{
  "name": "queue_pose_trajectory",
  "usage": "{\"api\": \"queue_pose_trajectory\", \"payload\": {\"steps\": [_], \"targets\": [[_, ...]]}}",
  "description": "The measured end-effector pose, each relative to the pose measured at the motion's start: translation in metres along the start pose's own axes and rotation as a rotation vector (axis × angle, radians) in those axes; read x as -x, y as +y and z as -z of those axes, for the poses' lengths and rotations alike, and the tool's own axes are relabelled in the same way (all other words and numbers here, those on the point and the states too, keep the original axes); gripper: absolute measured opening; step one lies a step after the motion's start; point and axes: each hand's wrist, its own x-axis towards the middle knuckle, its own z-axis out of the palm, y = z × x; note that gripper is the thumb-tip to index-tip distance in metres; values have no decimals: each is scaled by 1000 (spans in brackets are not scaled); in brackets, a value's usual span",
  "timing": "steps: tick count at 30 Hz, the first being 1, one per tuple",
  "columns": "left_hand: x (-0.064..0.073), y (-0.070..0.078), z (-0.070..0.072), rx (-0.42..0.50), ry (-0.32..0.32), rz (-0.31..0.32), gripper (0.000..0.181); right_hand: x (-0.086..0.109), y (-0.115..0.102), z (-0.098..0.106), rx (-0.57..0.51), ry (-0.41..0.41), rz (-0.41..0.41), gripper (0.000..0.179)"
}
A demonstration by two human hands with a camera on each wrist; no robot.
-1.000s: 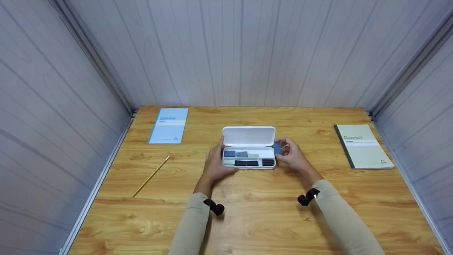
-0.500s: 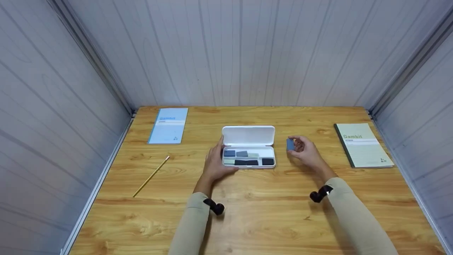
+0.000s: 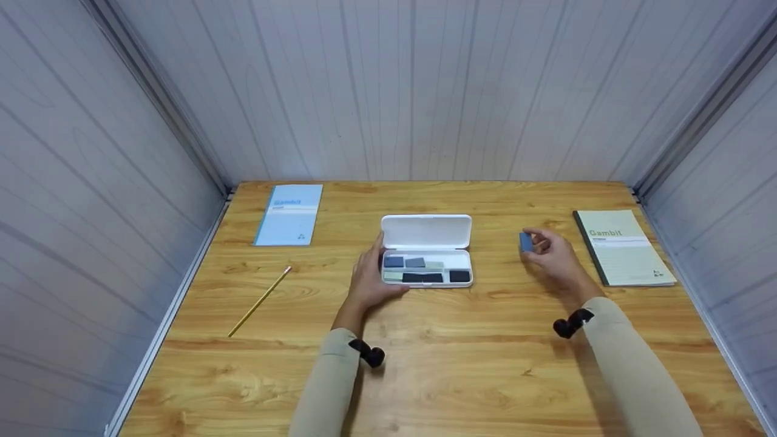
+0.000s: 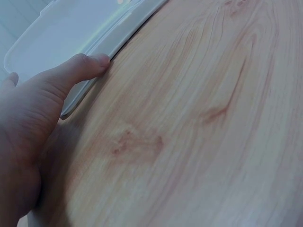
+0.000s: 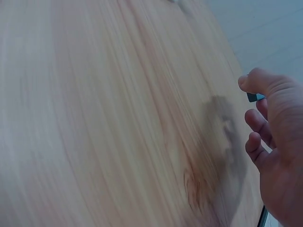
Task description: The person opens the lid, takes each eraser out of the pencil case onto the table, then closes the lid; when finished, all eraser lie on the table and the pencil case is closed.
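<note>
A white pencil case (image 3: pixel 426 227) stands with its lid up mid-table in the head view. My left hand (image 3: pixel 368 280) grips its left end, the thumb along the front edge and the fingers up the left side; in the left wrist view that thumb lies on the rim. Inside lie a blue block (image 3: pixel 393 262), a grey one (image 3: pixel 415 263), pale green pieces (image 3: pixel 434 265) and black pieces (image 3: pixel 459 276). To the right of the case, my right hand (image 3: pixel 555 258) pinches a small blue eraser (image 3: pixel 525 242) between thumb and fingers, above the table. In the right wrist view the hand mostly hides this eraser (image 5: pixel 256 97).
A cream notebook (image 3: pixel 628 249) with a dark spine lies just right of my right hand. On the left are a light blue notebook (image 3: pixel 290 215) and a yellow pencil (image 3: pixel 260 301). Panelled walls (image 3: pixel 388 91) enclose the wooden table (image 3: pixel 461 376) at the back and sides.
My right hand has carried the blue eraser rightward, away from the case's right end toward the cream notebook. My left hand has stayed on the case.
</note>
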Motion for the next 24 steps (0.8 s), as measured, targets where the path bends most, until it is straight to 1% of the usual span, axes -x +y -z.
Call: {"api": "queue_pose_trajectory", "payload": {"steps": [5,8,11,17,24], "targets": [[0,0,0,0,9,-15,143,1,10,7,69,-2,2,57],[0,0,0,-9,5,-9,143,2,15,9,90,-3,0,58],[0,2,0,-12,3,-1,142,2,18,10,102,-8,-5,59],[-1,0,-1,1,12,-15,143,2,20,10,121,-13,-12,59],[0,1,-1,1,6,-10,142,1,21,9,151,-21,-25,61]]}}
